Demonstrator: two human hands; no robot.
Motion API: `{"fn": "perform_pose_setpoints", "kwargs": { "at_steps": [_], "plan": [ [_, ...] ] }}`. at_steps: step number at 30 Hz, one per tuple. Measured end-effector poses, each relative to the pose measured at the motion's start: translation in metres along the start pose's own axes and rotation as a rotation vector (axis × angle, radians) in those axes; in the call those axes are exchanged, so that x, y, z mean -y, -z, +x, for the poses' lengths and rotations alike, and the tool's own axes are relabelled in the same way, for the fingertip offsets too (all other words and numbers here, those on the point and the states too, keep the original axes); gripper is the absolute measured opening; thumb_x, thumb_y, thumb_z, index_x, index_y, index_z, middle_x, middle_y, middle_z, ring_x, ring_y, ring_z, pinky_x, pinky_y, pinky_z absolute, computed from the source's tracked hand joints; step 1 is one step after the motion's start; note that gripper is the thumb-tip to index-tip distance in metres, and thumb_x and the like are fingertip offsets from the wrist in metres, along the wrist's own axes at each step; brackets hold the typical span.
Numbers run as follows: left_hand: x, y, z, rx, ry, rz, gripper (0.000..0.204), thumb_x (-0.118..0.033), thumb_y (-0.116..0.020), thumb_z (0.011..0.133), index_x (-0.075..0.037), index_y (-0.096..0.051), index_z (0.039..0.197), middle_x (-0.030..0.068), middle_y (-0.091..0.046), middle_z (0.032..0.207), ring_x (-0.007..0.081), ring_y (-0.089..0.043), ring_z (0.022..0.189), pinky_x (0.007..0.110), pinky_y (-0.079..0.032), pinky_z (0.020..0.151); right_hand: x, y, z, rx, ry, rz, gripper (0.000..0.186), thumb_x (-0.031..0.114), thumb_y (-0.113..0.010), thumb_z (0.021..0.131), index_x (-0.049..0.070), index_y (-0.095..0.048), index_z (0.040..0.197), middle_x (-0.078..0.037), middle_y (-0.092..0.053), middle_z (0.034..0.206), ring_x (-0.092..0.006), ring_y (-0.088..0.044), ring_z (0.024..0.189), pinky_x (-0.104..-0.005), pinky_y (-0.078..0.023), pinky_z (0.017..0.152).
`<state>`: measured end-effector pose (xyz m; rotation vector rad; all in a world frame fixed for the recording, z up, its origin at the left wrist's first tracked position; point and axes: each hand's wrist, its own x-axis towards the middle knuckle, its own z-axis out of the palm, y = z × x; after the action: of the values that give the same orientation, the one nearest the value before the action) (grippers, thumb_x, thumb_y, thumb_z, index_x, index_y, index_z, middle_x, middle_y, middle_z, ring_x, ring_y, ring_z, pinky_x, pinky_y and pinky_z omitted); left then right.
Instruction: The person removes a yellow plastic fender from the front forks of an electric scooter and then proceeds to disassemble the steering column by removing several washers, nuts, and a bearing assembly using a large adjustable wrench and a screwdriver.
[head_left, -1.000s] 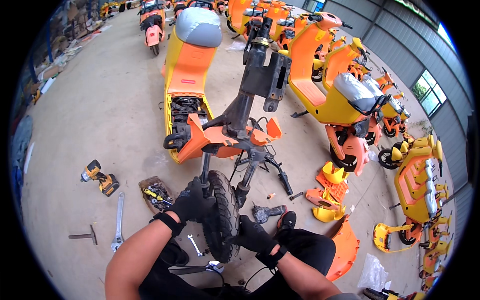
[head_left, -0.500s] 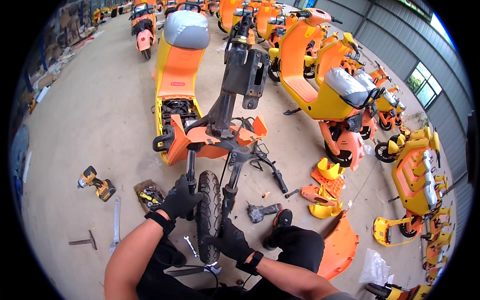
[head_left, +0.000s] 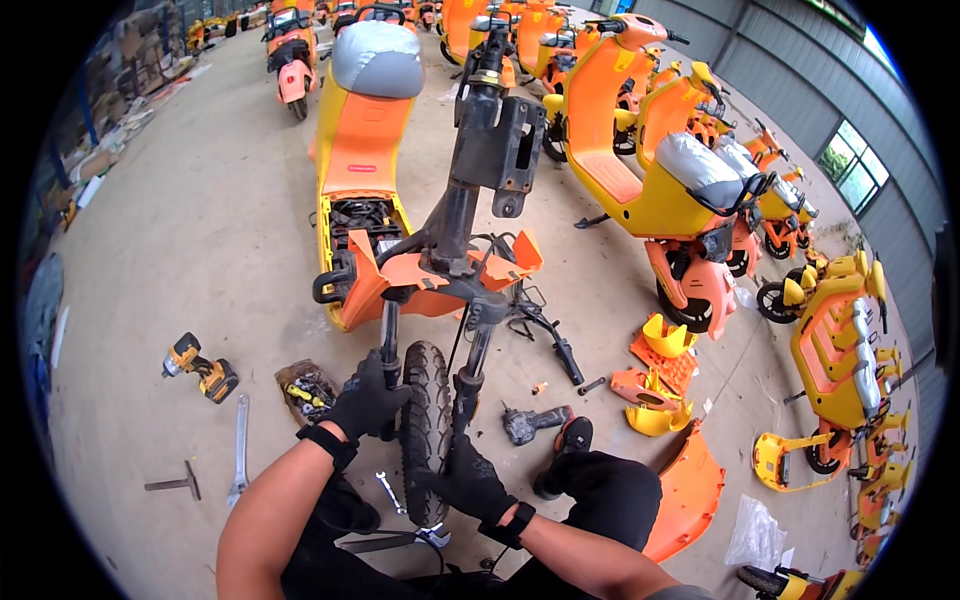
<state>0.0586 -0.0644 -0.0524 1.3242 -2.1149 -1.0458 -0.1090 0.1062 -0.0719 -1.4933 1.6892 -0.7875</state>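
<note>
The stripped front end of an electric scooter stands in front of me, its front wheel [head_left: 425, 400] with a knobbly black tyre set between two fork legs [head_left: 480, 345]. My left hand [head_left: 368, 398], in a black glove, is closed around the lower end of the left fork leg. Low on the right side of the tyre, my right hand [head_left: 470, 483], gloved too, grips the wheel with its thumb across the tread; its other fingers are partly hidden near the right fork end. An adjustable wrench [head_left: 432, 536] and a small spanner [head_left: 390, 492] lie by the wheel's base.
On the left floor are a yellow cordless driver [head_left: 202, 368], a long wrench [head_left: 241, 440], a T-handle tool [head_left: 180, 484] and a tool tray [head_left: 305, 390]. To the right lie a dark impact driver [head_left: 532, 424] and an orange panel [head_left: 690, 495]. Parked scooters [head_left: 610, 150] stand beyond.
Both hands keep their places on the fork and wheel. The whole scene has shifted slightly to the right in the picture.
</note>
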Motion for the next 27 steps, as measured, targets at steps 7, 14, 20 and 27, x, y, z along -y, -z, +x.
{"fn": "perform_pose_setpoints", "kwargs": {
  "at_steps": [7,14,20,27],
  "plan": [
    [-0.002,0.002,-0.003,-0.001,0.005,0.015,0.047,-0.024,-0.076,0.082,-0.003,-0.051,0.116,0.0192,-0.061,0.103,0.0348,-0.063,0.094,0.045,-0.050,0.084,0.015,0.021,0.002,0.155,-0.117,0.045,0.077,0.037,-0.083,0.082,-0.007,-0.045,0.131,-0.026,-0.065,0.118,-0.0352,-0.067,0.107,-0.0418,-0.053,0.091],
    [0.000,0.002,-0.001,0.003,-0.009,0.013,0.043,-0.023,-0.076,0.082,-0.002,-0.052,0.111,0.0189,-0.062,0.098,0.0348,-0.063,0.091,0.045,-0.050,0.082,0.007,0.028,0.002,0.158,-0.028,0.134,0.070,0.033,-0.085,0.081,-0.006,-0.047,0.125,-0.022,-0.066,0.108,-0.0291,-0.067,0.098,-0.0395,-0.054,0.085],
    [0.008,0.003,-0.002,0.003,-0.039,-0.003,0.043,-0.022,-0.077,0.082,-0.001,-0.053,0.111,0.0171,-0.063,0.096,0.0330,-0.063,0.089,0.043,-0.051,0.082,-0.002,0.033,0.002,0.175,-0.041,0.039,0.068,0.039,-0.085,0.082,-0.004,-0.049,0.120,-0.016,-0.061,0.091,-0.0247,-0.060,0.081,-0.0388,-0.050,0.072],
    [-0.005,0.016,-0.009,0.092,-0.038,0.027,0.043,-0.025,-0.077,0.082,0.000,-0.059,0.112,0.0193,-0.067,0.100,0.0351,-0.067,0.093,0.043,-0.053,0.084,-0.027,0.051,0.003,0.251,-0.075,0.003,0.066,0.032,-0.084,0.082,-0.002,-0.051,0.128,-0.023,-0.066,0.105,-0.0345,-0.066,0.096,-0.0428,-0.051,0.082]
  ]
}}
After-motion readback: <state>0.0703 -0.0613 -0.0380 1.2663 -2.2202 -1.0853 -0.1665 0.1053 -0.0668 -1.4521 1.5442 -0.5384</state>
